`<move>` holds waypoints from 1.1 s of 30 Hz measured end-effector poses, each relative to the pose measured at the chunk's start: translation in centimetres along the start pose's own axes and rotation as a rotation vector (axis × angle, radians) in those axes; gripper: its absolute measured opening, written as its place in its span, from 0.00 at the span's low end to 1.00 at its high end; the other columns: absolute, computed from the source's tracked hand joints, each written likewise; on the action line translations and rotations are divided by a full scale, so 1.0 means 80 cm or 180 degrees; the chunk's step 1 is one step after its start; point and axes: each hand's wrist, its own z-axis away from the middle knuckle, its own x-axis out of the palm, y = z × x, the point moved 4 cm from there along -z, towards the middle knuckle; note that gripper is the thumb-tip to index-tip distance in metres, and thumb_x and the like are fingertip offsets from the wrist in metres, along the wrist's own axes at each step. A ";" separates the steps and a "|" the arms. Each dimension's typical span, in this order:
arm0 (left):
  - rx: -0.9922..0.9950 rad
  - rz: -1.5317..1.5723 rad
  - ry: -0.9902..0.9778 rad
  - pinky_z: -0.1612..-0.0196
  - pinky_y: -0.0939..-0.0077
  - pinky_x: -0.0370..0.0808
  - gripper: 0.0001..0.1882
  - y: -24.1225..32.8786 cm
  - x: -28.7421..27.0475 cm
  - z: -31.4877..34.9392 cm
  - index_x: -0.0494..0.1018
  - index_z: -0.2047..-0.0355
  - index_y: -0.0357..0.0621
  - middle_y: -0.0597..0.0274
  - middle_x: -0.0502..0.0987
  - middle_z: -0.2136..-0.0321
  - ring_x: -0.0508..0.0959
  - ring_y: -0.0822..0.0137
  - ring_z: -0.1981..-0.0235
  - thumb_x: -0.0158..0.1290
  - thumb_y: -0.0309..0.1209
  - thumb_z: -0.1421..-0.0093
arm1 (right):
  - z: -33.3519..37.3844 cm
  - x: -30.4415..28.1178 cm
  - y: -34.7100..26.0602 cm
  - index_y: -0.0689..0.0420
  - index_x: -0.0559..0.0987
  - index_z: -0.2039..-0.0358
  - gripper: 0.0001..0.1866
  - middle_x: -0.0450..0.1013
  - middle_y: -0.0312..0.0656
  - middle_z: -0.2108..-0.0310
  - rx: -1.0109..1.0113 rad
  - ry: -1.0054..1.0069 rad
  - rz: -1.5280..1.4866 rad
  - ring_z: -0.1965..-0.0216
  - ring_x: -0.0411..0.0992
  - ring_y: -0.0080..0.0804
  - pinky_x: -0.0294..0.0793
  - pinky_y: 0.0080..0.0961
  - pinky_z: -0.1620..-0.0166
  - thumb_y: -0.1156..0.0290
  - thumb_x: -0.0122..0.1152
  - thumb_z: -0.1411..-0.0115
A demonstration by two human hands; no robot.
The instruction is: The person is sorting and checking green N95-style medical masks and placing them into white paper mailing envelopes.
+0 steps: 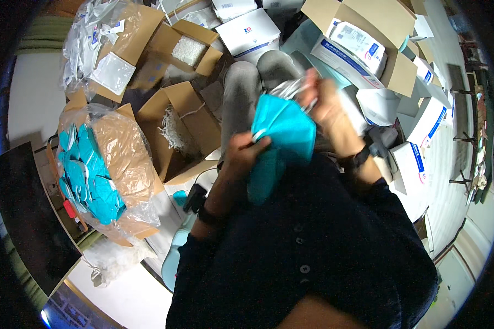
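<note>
Over my lap is a small stack of teal folded face masks [284,129], fanned out at the top. My left hand [242,154] is closed on their left edge, thumb on top. Another teal part hangs below the stack, towards my dark shirt. My right hand [319,97], blurred by motion, is closed at the upper right of the masks. White ear loops [288,88] bunch up against its fingers. How many loops it grips cannot be made out.
To the left stands a plastic-lined carton [134,148] with a heap of teal masks [88,175]. An open carton [189,123] holds white loops; a smaller carton [200,33] holds white bits. On the right are a carton of packets [387,82] and several white boxes [409,164].
</note>
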 end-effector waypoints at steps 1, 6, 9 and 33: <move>-0.0500 0.0449 0.0358 0.73 0.80 0.67 0.13 0.007 -0.002 0.019 0.75 0.74 0.41 0.69 0.74 0.79 0.71 0.78 0.77 0.56 0.38 0.40 | -0.035 -0.051 -0.046 0.49 0.70 0.76 0.13 0.63 0.31 0.84 -0.0473 -0.0119 -0.0081 0.86 0.59 0.23 0.62 0.22 0.81 0.70 0.37 0.37; -0.0496 0.0766 0.1213 0.71 0.80 0.71 0.09 -0.021 -0.060 0.027 0.76 0.66 0.39 0.62 0.79 0.74 0.76 0.75 0.76 0.56 0.33 0.40 | 0.033 0.005 -0.103 0.51 0.68 0.74 0.13 0.62 0.32 0.84 -0.1152 -0.0145 0.1356 0.89 0.57 0.21 0.54 0.17 0.86 0.64 0.39 0.34; 0.0366 0.1575 0.1622 0.69 0.78 0.76 0.05 0.019 -0.044 -0.005 0.75 0.62 0.38 0.57 0.80 0.71 0.81 0.68 0.71 0.53 0.24 0.39 | 0.032 0.013 -0.055 0.56 0.73 0.74 0.17 0.67 0.33 0.81 -0.1040 -0.0037 0.1766 0.87 0.59 0.20 0.57 0.18 0.84 0.56 0.51 0.35; 0.0482 0.0221 0.0825 0.77 0.78 0.61 0.15 0.014 -0.024 -0.041 0.72 0.75 0.36 0.71 0.64 0.85 0.61 0.81 0.80 0.49 0.35 0.36 | 0.060 0.097 0.048 0.64 0.73 0.73 0.07 0.66 0.35 0.82 -0.1477 -0.2454 0.3786 0.77 0.63 0.20 0.64 0.23 0.71 0.73 0.54 0.41</move>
